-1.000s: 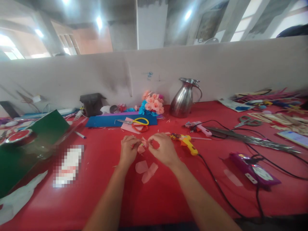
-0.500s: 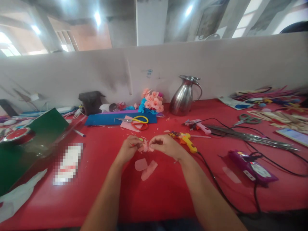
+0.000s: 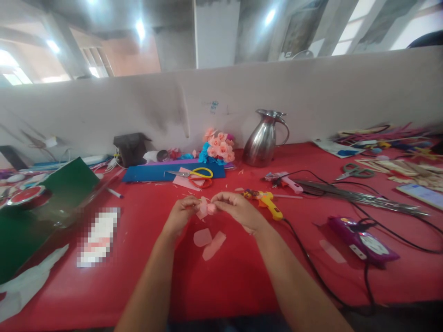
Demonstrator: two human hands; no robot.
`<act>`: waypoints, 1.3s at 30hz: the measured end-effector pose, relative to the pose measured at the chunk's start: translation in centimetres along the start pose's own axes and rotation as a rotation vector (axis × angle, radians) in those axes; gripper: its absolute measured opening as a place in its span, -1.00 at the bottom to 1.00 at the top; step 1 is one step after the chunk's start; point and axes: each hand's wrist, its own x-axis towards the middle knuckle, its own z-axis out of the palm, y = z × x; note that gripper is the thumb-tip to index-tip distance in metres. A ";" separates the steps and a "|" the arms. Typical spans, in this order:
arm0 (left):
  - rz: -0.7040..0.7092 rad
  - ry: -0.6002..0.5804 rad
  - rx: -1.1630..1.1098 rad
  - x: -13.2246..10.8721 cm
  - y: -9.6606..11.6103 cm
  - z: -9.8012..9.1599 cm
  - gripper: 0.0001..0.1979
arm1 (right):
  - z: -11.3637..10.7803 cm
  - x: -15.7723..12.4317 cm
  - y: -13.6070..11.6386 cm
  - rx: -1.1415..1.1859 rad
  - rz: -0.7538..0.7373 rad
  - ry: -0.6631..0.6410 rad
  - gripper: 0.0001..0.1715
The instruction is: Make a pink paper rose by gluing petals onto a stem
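Between my hands, above the red table, is a small pink paper flower [image 3: 206, 208]. My left hand [image 3: 182, 213] pinches its left side with thumb and fingers. On the other side my right hand [image 3: 236, 210] grips the petals between thumb and forefinger. Fingers hide part of the flower, and its stem cannot be made out. Below the hands lie two loose pink paper petals, a rounded piece [image 3: 202, 237] and a longer piece [image 3: 213, 246]. Just right of my right hand rests a yellow glue gun [image 3: 270, 205].
Scissors [image 3: 194, 173] lie on blue sheets [image 3: 148, 172] behind the hands. Further back stand a bunch of paper flowers [image 3: 218, 147] and a steel jug [image 3: 261, 143]. To the right are a pink glue gun [image 3: 289, 182], wires [image 3: 360, 196] and a purple power strip [image 3: 363, 242] with cables.
The flower has turned between my fingers, so its rounded petals now show. My right hand has shifted slightly left. The loose petals stay in place.
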 end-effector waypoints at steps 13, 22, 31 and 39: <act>-0.053 0.077 -0.120 0.0 0.0 0.3 -0.88 | 0.6 0.1 0.4 -0.149 -0.157 0.101 -0.87; -0.076 0.114 -0.122 0.0 -0.2 0.4 -0.92 | 0.6 0.2 0.5 -0.091 -0.130 0.112 -0.87; -0.071 0.130 -0.123 0.1 -0.3 0.4 -0.90 | 0.6 0.2 0.5 -0.076 -0.133 0.128 -0.87; -0.064 0.116 -0.115 0.0 0.0 0.5 -0.91 | 0.8 0.3 0.7 -0.131 -0.144 0.170 -0.90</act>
